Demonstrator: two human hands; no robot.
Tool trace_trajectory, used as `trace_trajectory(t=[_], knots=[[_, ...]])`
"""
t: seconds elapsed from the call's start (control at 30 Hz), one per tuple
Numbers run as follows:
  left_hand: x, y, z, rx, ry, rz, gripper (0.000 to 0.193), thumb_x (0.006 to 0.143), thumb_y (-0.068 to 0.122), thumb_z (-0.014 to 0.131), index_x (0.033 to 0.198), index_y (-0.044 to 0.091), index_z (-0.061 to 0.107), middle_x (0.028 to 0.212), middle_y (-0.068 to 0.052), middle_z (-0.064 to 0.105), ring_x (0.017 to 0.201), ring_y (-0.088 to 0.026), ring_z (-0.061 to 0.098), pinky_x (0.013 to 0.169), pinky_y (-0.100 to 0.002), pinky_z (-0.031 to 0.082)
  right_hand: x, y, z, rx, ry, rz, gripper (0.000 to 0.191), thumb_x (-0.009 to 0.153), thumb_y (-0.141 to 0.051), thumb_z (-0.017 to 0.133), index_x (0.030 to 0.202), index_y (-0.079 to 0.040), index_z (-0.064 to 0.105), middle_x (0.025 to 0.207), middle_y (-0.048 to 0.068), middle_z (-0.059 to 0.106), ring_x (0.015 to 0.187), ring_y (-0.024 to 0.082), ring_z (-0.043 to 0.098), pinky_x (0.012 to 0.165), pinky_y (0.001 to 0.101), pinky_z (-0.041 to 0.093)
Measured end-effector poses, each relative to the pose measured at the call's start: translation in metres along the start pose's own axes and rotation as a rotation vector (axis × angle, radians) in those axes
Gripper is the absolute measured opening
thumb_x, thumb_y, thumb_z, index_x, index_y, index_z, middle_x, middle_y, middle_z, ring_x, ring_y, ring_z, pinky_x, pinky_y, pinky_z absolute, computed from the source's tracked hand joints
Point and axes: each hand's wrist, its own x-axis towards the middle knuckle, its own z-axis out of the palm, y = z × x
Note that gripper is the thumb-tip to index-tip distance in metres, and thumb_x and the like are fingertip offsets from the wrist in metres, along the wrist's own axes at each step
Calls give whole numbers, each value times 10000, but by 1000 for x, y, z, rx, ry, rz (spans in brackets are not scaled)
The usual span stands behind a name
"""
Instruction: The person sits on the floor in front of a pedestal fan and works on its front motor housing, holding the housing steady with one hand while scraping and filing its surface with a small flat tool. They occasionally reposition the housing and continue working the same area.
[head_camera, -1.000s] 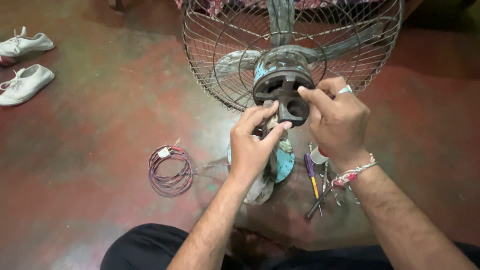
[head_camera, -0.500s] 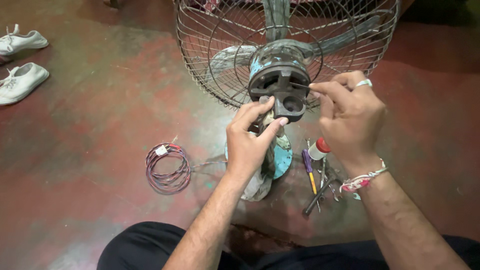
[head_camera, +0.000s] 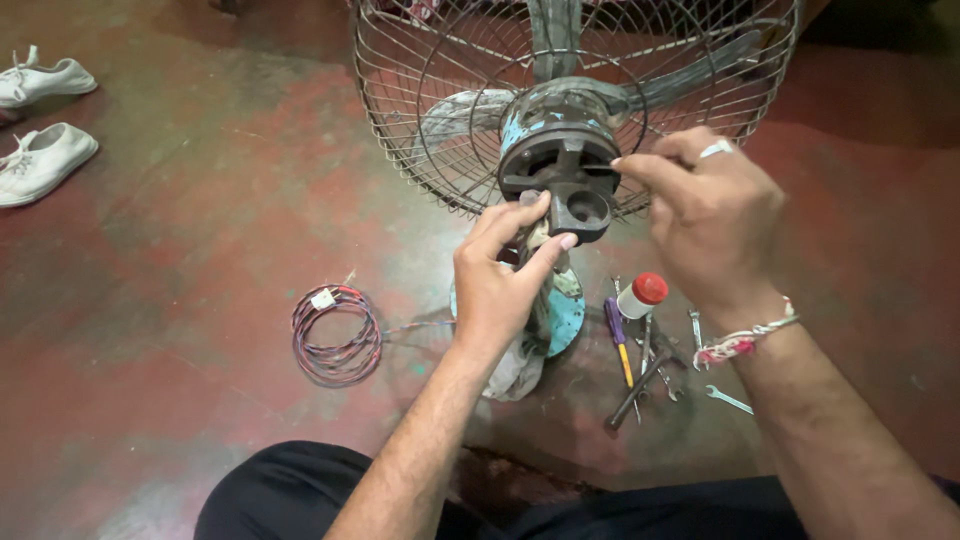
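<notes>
gripping the dark round metal fan motor housing (head_camera: 562, 178): our left hand (head_camera: 505, 275) pinches below it, our right hand (head_camera: 705, 210) fingertips touch its right rim.

I see chipped turquoise paint on the fan motor housing (head_camera: 556, 140), white shoes (head_camera: 45, 160), a red bottle cap (head_camera: 651, 288), mottled red-green floor (head_camera: 180, 260).

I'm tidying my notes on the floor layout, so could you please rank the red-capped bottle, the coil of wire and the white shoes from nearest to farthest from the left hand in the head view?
Measured from the left hand:
1. Red-capped bottle, just to its right, among the tools.
2. Coil of wire, on the floor to its left.
3. White shoes, far left, by the frame edge.
</notes>
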Motion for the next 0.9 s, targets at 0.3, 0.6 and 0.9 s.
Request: trace_trajectory(t=[0.3, 0.6, 0.9], knots=[[1, 0, 1, 37, 14, 35, 444, 817, 160, 880, 1229, 70, 744, 1159, -114, 727, 1066, -214, 728, 930, -321, 572, 13, 9, -13, -46, -81, -122, 233, 875, -6, 727, 1015, -181, 793, 976, -5, 695, 883, 214, 662, 762, 356, 532], [3, 2, -3, 74, -15, 25, 431, 832, 183, 856, 1233, 76, 742, 1149, -110, 739, 1051, -220, 743, 914, -319, 569, 19, 6, -16, -37, -143, -146, 314, 771, 1, 689, 996, -184, 806, 977, 1, 713, 871, 241, 669, 755, 386, 543], [5, 2, -5, 84, -22, 36, 422, 840, 176, 852, 1232, 70, 737, 1157, -111, 740, 1068, -230, 738, 910, -327, 563, 11, 5, -9, -14, -110, -74, 263, 853, -16, 724, 1049, -180, 786, 1012, 3, 705, 931, 234, 689, 785, 381, 551]])
